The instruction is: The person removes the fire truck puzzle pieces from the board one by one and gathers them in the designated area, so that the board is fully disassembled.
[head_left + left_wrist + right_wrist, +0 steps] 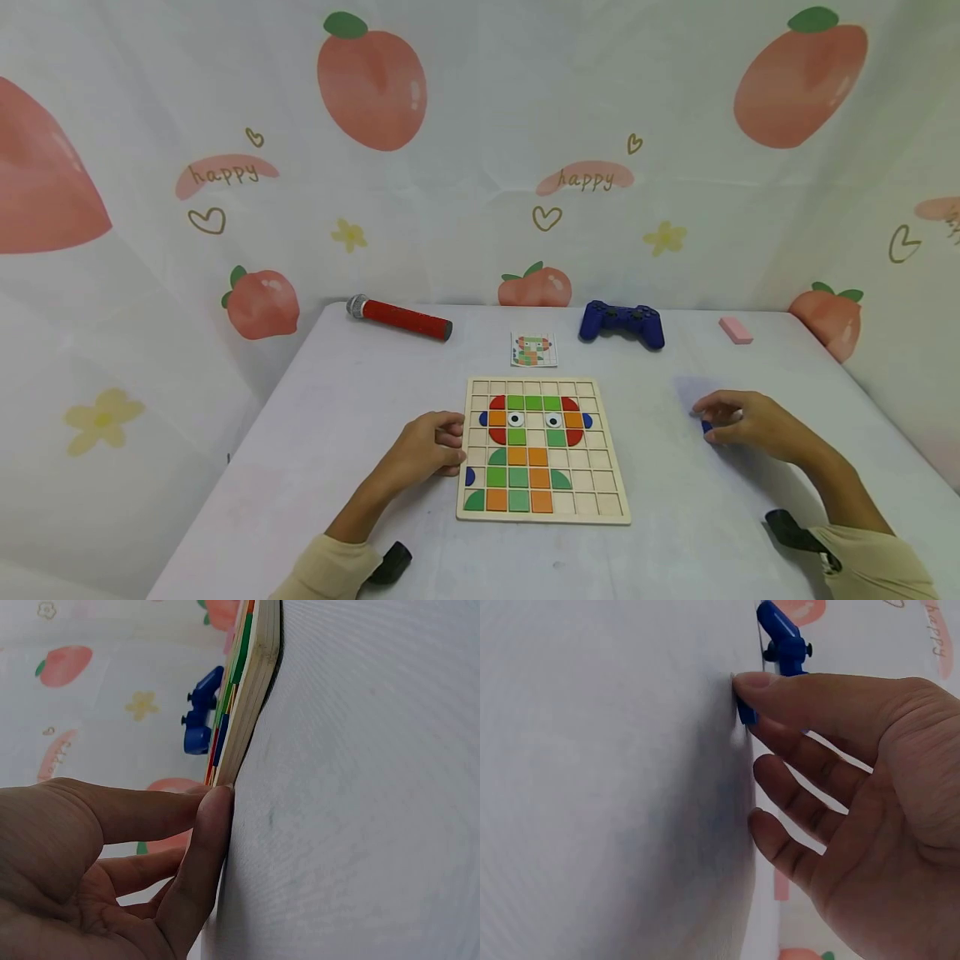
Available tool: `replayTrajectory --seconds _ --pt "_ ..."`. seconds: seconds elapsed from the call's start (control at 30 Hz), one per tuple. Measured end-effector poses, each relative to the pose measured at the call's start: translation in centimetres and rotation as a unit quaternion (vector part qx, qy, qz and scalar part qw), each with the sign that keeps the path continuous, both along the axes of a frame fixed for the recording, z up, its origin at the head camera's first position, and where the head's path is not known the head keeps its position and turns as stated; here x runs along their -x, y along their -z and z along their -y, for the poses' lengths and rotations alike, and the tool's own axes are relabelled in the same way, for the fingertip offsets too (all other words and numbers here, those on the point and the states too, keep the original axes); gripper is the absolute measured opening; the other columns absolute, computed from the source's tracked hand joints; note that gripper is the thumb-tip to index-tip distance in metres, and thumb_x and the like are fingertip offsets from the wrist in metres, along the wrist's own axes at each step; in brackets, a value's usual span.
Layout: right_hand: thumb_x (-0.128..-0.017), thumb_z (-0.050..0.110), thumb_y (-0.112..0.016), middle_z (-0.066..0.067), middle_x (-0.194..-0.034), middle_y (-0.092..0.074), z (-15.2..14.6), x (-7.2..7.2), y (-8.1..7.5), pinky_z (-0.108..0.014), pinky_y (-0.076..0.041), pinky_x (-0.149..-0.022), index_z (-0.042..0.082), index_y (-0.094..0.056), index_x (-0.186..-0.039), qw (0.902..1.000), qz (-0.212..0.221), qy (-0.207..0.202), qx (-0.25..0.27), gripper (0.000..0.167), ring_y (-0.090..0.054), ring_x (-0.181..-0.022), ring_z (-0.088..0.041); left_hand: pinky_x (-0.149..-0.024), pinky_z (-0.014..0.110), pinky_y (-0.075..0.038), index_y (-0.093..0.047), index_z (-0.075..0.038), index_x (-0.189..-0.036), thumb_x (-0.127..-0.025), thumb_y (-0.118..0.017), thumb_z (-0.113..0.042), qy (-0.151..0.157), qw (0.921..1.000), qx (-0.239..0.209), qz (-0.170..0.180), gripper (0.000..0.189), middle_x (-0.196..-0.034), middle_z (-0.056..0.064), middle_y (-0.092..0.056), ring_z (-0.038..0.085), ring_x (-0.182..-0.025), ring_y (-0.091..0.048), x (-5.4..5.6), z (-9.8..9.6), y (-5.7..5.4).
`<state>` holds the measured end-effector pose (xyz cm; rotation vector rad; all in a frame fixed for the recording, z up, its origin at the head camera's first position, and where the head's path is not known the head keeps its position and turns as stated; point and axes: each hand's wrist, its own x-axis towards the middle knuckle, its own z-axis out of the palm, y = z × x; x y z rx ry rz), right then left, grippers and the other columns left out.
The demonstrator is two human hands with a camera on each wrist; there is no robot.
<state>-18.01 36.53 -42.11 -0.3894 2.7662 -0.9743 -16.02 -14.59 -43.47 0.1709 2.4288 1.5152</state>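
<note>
A wooden grid board (592, 483) lies flat on the table, bearing coloured square, quarter-round and half-round pieces and two eye pieces. At its left edge my left hand (423, 446) holds the rim between thumb and fingertips; the left wrist view shows the fingertips (217, 796) right at the board's side (255, 682). Off to the right of the board, my right hand (753, 425) pinches a small blue piece (707, 426) between thumb and forefinger, close over the table. In the right wrist view the blue piece (746, 712) shows below the thumb, with the other fingers loosely bent.
Behind the board lies a small picture card (534, 350) with a similar coloured pattern. A red microphone (405, 319) is at the back left. A dark blue game controller (621, 321) and a pink block (736, 330) lie at the back right, before a peach-printed curtain (465, 108).
</note>
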Motion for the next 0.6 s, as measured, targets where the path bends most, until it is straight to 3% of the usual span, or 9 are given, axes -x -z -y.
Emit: replayTrajectory --seconds 0.27,0.47,0.6 --pt "-0.087 0.018 -0.085 -0.001 -0.102 -0.070 1.9 -0.1 -0.1 -0.023 -0.051 -0.073 0.004 -0.074 -0.120 0.9998 -0.021 -0.001 0.007 0.037 -0.057 -0.088 -0.005 -0.073 0.032 -0.067 -0.058 0.005 -0.143 -0.090 -0.079 0.003 0.002 1.0000 0.001 -0.001 0.057 -0.114 0.010 -0.064 0.020 -0.097 -0.064 0.0 0.0 0.0" --pt "-0.084 0.017 -0.088 0.004 -0.096 -0.069 4.4 0.2 -0.1 -0.023 -0.051 -0.073 0.006 -0.076 -0.116 0.9981 -0.055 -0.025 0.013 0.035 -0.057 -0.086 -0.006 -0.074 0.032 -0.067 -0.058 0.005 -0.144 -0.090 -0.079 0.003 0.004 1.0000 0.000 0.002 0.057 -0.115 0.011 -0.064 0.021 -0.098 -0.064 0.1 0.0 0.0" --pt "-0.084 0.014 -0.087 0.006 -0.093 -0.070 6.4 0.3 -0.3 -0.023 -0.052 -0.072 0.008 -0.076 -0.115 0.9967 -0.056 -0.049 0.033 0.033 -0.058 -0.086 -0.006 -0.074 0.032 -0.067 -0.058 0.005 -0.143 -0.090 -0.079 0.003 0.003 1.0000 0.001 0.003 0.058 -0.115 0.010 -0.064 0.021 -0.098 -0.064 0.1 0.0 0.0"
